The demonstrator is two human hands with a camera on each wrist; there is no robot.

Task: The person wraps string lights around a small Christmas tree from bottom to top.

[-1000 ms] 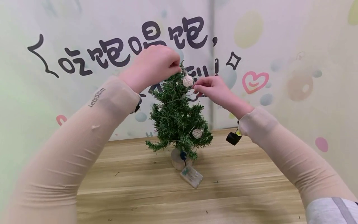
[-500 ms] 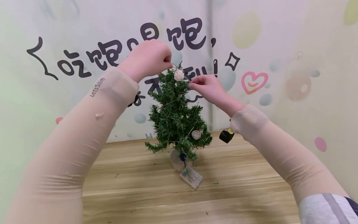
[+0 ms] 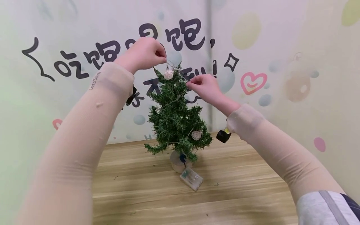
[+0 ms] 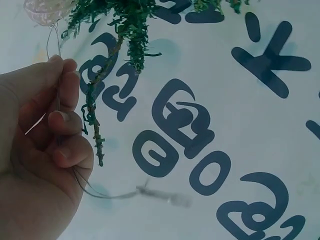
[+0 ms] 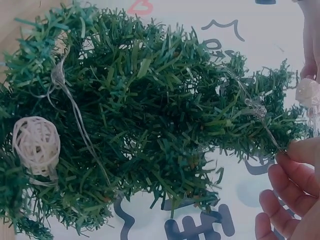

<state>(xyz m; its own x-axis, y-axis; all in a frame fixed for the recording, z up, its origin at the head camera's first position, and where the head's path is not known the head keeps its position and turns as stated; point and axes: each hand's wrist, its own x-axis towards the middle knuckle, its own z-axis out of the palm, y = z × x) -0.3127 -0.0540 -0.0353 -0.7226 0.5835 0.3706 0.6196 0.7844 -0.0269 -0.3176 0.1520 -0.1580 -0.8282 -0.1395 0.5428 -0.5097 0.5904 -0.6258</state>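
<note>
A small green artificial Christmas tree (image 3: 177, 115) stands upright on a round, pale base. Thin clear wire (image 5: 85, 135) with white woven balls winds over its branches. Near the treetop my left hand (image 3: 146, 53) pinches the wire between thumb and fingers, just behind the upper white ball (image 3: 168, 74); a loose wire end (image 4: 110, 195) hangs below that hand in the left wrist view. On the tree's upper right side, my right hand (image 3: 206, 89) pinches another stretch of wire between thumb and index finger. A lower white ball (image 5: 37, 146) sits among the branches.
A clear battery box (image 3: 192, 178) lies on the wooden table (image 3: 135, 187) before the tree base (image 3: 177, 161), a dark cord rising from it. Green needle scraps dot the tabletop. Behind the tree rises a pale wall (image 3: 258, 40) with black lettering.
My left hand has moved left, and the upper ball has shifted left with it, from the tree's right side across the treetop. My right hand has moved slightly left, still pinching the wire.
</note>
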